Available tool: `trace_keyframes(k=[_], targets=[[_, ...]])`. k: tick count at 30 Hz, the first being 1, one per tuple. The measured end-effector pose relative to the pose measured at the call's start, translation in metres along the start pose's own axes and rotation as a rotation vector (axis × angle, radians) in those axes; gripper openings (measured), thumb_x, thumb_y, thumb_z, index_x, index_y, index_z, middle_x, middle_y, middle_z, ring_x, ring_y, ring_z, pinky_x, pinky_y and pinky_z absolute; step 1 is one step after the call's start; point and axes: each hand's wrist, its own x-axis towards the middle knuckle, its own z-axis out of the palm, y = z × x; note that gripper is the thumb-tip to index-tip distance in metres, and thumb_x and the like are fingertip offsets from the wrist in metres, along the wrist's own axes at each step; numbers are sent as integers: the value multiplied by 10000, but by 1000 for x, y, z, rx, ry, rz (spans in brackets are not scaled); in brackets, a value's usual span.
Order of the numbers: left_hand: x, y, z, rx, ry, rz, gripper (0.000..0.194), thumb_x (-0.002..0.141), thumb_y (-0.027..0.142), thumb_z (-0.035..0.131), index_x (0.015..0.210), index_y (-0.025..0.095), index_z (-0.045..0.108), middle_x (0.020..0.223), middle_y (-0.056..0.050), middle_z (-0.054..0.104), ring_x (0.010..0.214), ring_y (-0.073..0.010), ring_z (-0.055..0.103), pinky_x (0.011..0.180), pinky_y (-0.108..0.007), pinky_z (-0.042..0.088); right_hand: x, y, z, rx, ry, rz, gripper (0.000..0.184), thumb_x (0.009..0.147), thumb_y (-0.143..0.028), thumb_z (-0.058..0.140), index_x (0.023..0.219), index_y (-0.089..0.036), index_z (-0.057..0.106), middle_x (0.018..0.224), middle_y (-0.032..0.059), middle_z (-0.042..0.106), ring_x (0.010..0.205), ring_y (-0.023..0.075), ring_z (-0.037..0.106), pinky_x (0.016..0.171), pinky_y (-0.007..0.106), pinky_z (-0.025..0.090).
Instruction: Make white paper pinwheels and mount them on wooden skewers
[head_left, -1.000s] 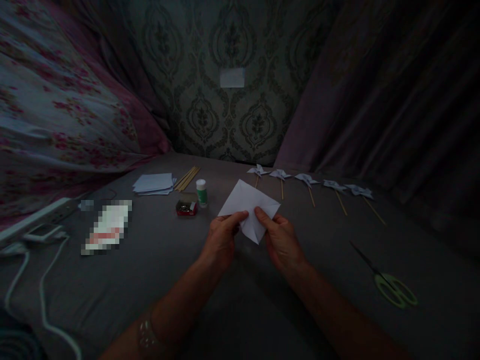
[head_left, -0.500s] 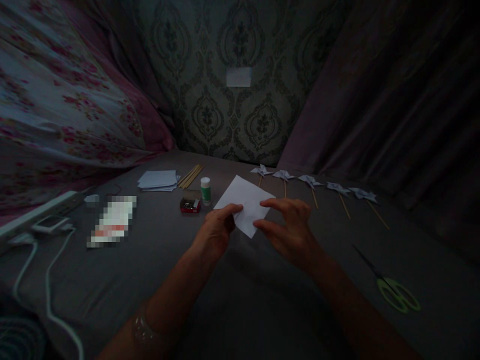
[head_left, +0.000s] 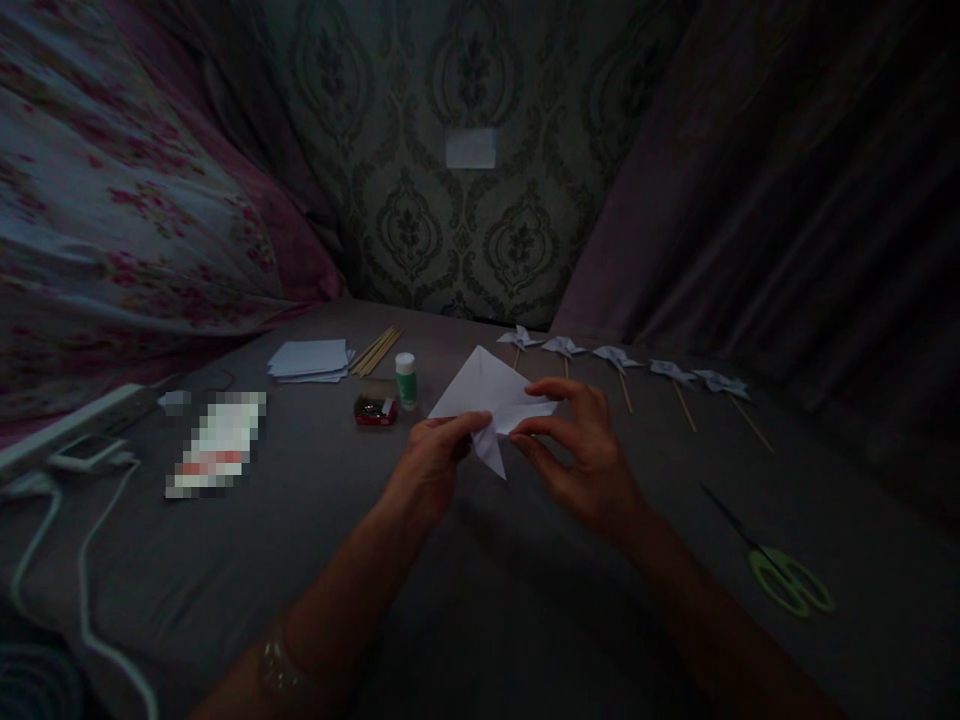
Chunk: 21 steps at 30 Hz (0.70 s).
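- In the lower left of the frame, a white cable [head_left: 86,600] runs up to the power strip [head_left: 90,425], whose position at the side leaves the working hands free of cords.
- In the lower right, scissors [head_left: 787,580] lie open-ended on the grey cloth [head_left: 300,540], handles toward the near edge, an angle that would suit the right hand.
- At centre, the left hand [head_left: 435,460] is closed on the white sheet [head_left: 480,385]: thumb flat near its middle, fingers curled beneath, apparently to steady it from below since no table supports it.
- Just right of centre, the right hand [head_left: 581,440] is partly open, one finger stretched over the sheet's right corner, thumb and another fingertip nearly meeting at a raised flap; whether they pinch it is too dark to tell.
- The white sheet, tilted and cut into flaps, hangs between both hands, probably held up so its corners can bend freely.
- Left of centre, a small red box [head_left: 375,410] stands open beside an upright glue stick [head_left: 406,382], both within easy reach.
- Farther left, stacked paper [head_left: 310,360] touches or nearly touches the wooden sticks [head_left: 377,352], seemingly grouped as supplies.
- Toward the right, five paper pinwheels [head_left: 616,358] lie spaced apart, perhaps so their blades stay uncrushed.
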Motion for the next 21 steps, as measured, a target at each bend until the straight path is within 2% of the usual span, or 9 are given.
trace_keyframes(k=[4, 8, 21], targets=[[-2, -1, 2, 6, 0, -2, 166, 526, 229, 770, 576, 109, 667, 598, -29, 627, 533, -106, 530, 565, -253, 386, 1, -4, 2, 25, 33, 96, 40, 804, -252, 627, 789, -234, 660, 1113, 59, 562, 1046, 240, 496, 893, 444, 386], [-3, -3, 3, 12, -13, 8, 175, 536, 230, 772, 626, 104, 693, 657, -53, 661, 569, -118, 561, 593, -256, 400, 1, -6, 4, 33, 83, 158, 36, 780, -245, 641, 750, -229, 652, 1099, 56, 569, 1025, 241, 507, 895, 454, 387], [-6, -9, 4, 47, -54, -2, 190, 565, 254, 778, 667, 106, 714, 650, -56, 661, 568, -122, 563, 588, -251, 402, 1, -9, 5, -48, 128, 196, 48, 743, -209, 653, 699, -225, 642, 1084, 55, 576, 1021, 250, 502, 902, 466, 370]])
